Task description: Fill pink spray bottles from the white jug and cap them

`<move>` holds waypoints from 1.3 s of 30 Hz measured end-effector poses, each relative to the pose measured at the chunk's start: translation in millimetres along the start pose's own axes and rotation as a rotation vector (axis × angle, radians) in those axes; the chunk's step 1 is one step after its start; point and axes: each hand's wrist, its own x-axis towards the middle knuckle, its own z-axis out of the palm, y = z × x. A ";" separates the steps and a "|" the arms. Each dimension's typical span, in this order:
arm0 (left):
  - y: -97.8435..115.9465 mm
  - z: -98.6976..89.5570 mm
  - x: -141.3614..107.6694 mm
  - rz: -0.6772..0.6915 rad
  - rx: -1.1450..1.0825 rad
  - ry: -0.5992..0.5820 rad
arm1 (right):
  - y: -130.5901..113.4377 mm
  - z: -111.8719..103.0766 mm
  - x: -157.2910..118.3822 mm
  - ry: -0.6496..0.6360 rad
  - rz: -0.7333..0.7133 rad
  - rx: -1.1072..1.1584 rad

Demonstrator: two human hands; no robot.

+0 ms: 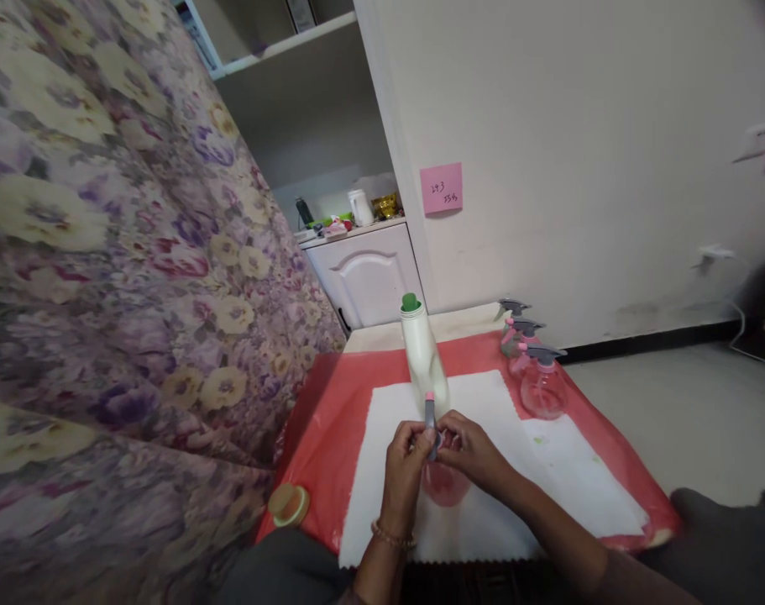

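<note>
Both hands meet at the top of a round, see-through pink spray bottle (446, 489) standing on a white cloth (382, 470). My left hand (406, 454) is closed on its grey spray head (430, 412), which has a pink nozzle tip. From the other side, my right hand (467, 445) has its fingers closed around the bottle's neck just below the head. Fingers partly hide the collar, so I cannot tell how it is seated. Right behind the hands stands a tall pale green jug (423, 349) with a darker green piece in its mouth.
Several spray bottles with grey heads, the nearest a pink one (544, 393), line the right side of the red table cover (328, 395). A round tan-topped container (287, 504) sits at the left front edge. A floral curtain (168, 277) hangs close on the left.
</note>
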 end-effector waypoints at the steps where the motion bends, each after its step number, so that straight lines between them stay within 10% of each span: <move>1: 0.4 -0.5 0.2 0.003 0.003 -0.003 | -0.3 -0.6 0.0 0.000 -0.006 -0.007; 32: -3.9 5.4 -3.9 0.101 0.036 0.015 | 7.9 -1.7 -2.1 -0.055 -0.025 0.046; 39: -10.7 12.0 -8.6 0.168 0.072 0.086 | 4.1 11.9 -6.5 0.172 0.017 -0.032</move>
